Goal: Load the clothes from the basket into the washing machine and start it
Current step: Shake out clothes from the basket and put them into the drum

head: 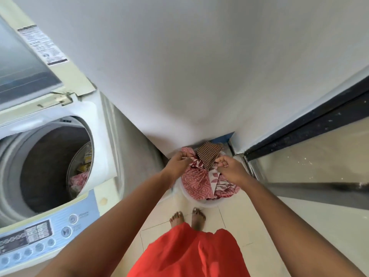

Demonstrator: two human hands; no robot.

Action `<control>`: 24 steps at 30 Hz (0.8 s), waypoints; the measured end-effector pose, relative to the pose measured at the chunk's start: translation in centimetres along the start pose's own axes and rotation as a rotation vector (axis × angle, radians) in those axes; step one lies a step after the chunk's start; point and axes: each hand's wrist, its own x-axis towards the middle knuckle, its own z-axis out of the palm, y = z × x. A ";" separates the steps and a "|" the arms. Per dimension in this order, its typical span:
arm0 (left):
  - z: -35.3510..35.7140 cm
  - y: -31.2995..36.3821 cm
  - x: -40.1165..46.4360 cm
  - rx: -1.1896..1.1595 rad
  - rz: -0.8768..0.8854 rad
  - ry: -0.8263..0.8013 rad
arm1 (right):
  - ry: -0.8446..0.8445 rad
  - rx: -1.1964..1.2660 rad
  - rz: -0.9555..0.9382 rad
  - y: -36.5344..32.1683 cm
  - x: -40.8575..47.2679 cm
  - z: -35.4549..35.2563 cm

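Head-camera footage is filled by two bare arms reaching down to a pale basket [207,203] set on the tiled floor [249,226] at the foot of a white wall [179,66]. Clothes [199,182] are heaped in the basket: red-and-white patterned cloth, with a brown checked piece [208,154] on top at the far side. The left hand [179,162] is closed, its fingers pinched on an edge of the red leaf-print fabric [196,163] at the left of the heap. The right hand [229,166] is curled at the right of the heap, just beside the checked piece; whether cloth is actually caught in it cannot be told. Between the two hands the leaf-print fabric and the checked piece are seen.

To the left, well apart from the basket, a top-loading washing machine [103,156] is seen with its lid [26,62] raised. Inside the drum [50,166] some pink and yellow cloth [78,179] is already lying against the right wall. The control panel [40,236] runs along the near edge. Bare feet [187,216] and an orange garment [189,252] are seen just short of the basket.
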 end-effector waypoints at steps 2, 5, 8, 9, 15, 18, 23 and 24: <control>0.5 -0.8 2.1 0.079 -0.024 -0.030 | -0.035 -0.018 0.029 1.2 1.4 0.7; 1.4 -2.3 5.0 0.150 -0.048 -0.051 | -0.073 -0.071 0.071 2.6 3.7 2.1; 1.9 -4.3 8.1 0.151 -0.076 -0.071 | -0.085 -0.086 0.092 3.5 6.3 3.8; 2.2 -5.3 9.7 0.157 -0.091 -0.084 | -0.079 -0.093 0.090 4.2 7.5 4.7; 5.0 -12.5 19.4 0.126 -0.160 -0.041 | -0.076 -0.088 0.129 9.4 14.2 10.0; 6.7 -14.3 22.6 0.139 -0.126 -0.045 | -0.065 -0.121 0.138 12.3 17.7 12.6; 7.5 -16.5 26.2 0.085 -0.129 -0.020 | -0.007 -0.206 0.210 15.9 22.5 15.5; 7.4 -17.0 26.7 0.081 -0.132 -0.015 | -0.015 -0.208 0.225 16.2 23.3 15.9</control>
